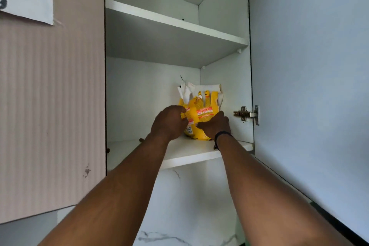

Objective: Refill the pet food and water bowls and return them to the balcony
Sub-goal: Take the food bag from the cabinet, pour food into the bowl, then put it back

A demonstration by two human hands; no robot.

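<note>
Overhead, at the far left, a ribbed beige cabinet door is closed and carries a white label near its top. Right of it a white wall cabinet stands open, with an upper shelf and a lower shelf. On the lower shelf, toward its right back corner, sits a yellow pet food bag with red and white labels and a crumpled white top. The left hand presses against the bag's left side, fingers curled around it. The right hand holds the bag's lower right side, fingers wrapped onto its front; a dark wristband circles that wrist. Just right of the bag, a metal hinge joins the cabinet wall to the open door, which fills the right side. Below the cabinet is a white marbled wall.
</note>
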